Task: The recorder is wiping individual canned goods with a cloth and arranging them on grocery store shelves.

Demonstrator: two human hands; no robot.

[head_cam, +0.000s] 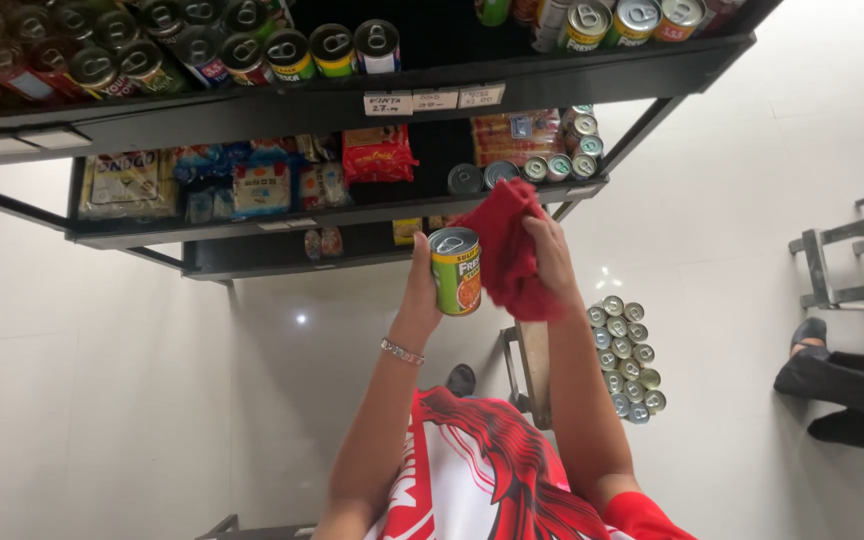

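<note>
My left hand (420,285) grips a tin can (455,271) with a green and yellow label, held upright in front of the black shelves. My right hand (552,252) holds a red cloth (508,243) that presses against the right side of the can. A bracelet sits on my left wrist. Below the hands, a group of several similar cans (625,357) stands on the white tiled floor beside a small wooden stool (533,368).
A black shelf unit (352,100) carries rows of cans on top and packets of food lower down, with price tags on its edge. Another person's dark-trousered legs and shoe (847,385) are at the right, near a metal-legged bench (852,255).
</note>
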